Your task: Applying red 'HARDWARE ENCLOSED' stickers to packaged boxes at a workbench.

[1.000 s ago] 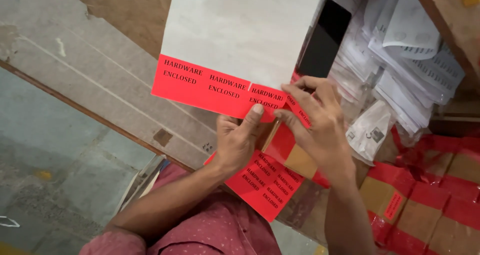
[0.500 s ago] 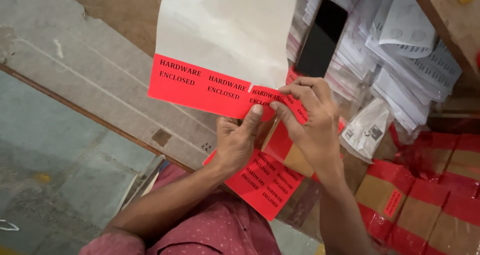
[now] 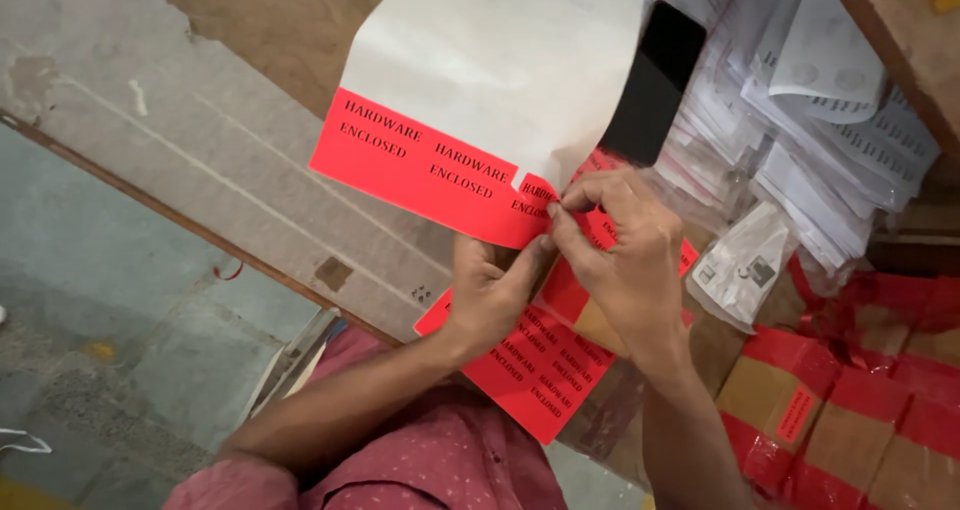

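Fingers [image 3: 575,205] of your right hand [image 3: 625,260] pinch the corner of a red label at the lower edge of the sticker sheet [image 3: 480,120], while your left hand [image 3: 490,295] closes thumb and fingers on that same edge from below, holding the sheet up over your lap. Judging by the sheet, most of it is already bare white backing; only the bottom strip of red labels [image 3: 420,165] is left, and the one you pinch looks partly lifted. Under your hands lies a second sheet of red labels [image 3: 535,375]. Just behind the raised sheet a dark phone [image 3: 655,80] rests beside stacked papers and small clear bags [image 3: 745,265]. Cardboard boxes with red tape [image 3: 850,410] crowd your right side, near your right forearm.
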